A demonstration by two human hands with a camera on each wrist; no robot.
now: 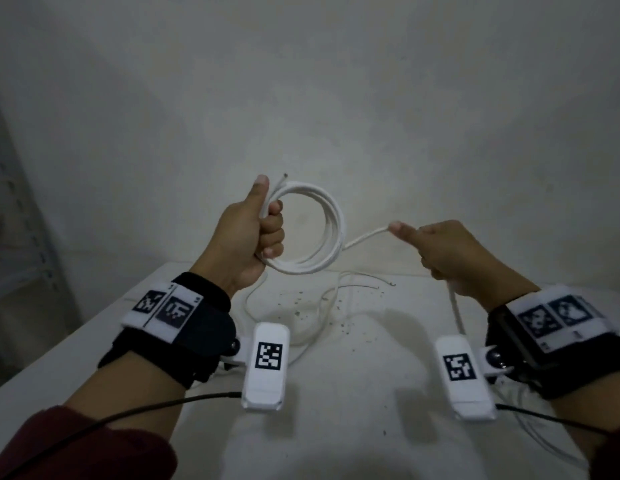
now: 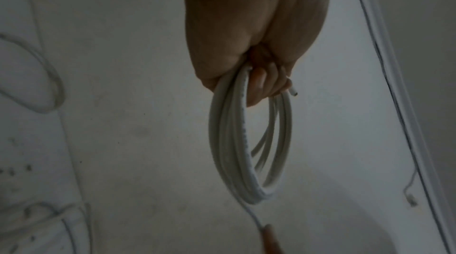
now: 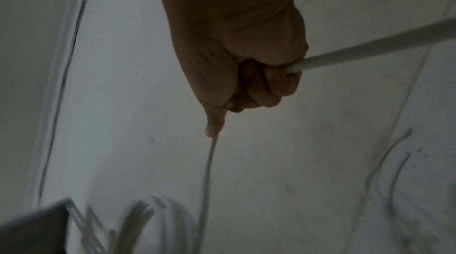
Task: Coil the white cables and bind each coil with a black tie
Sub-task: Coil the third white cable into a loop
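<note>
My left hand (image 1: 256,233) grips a coil of white cable (image 1: 331,230) held upright above the table, thumb up along the loops; the cable's cut end (image 1: 285,176) sticks out above the fist. In the left wrist view the coil (image 2: 237,151) hangs from the curled fingers (image 2: 261,86). The free run of the cable (image 1: 365,237) leaves the coil to the right and passes through my right hand (image 1: 440,251), whose fist is closed round it. From that fist the cable (image 3: 370,47) slopes down to the table (image 1: 455,306). No black tie shows.
The white table (image 1: 353,393) carries thin loose wires (image 1: 357,287) and dark specks behind the hands. More white cable (image 1: 544,441) lies at the right edge. A plain wall stands close behind. Shelving (image 1: 21,216) is at the far left.
</note>
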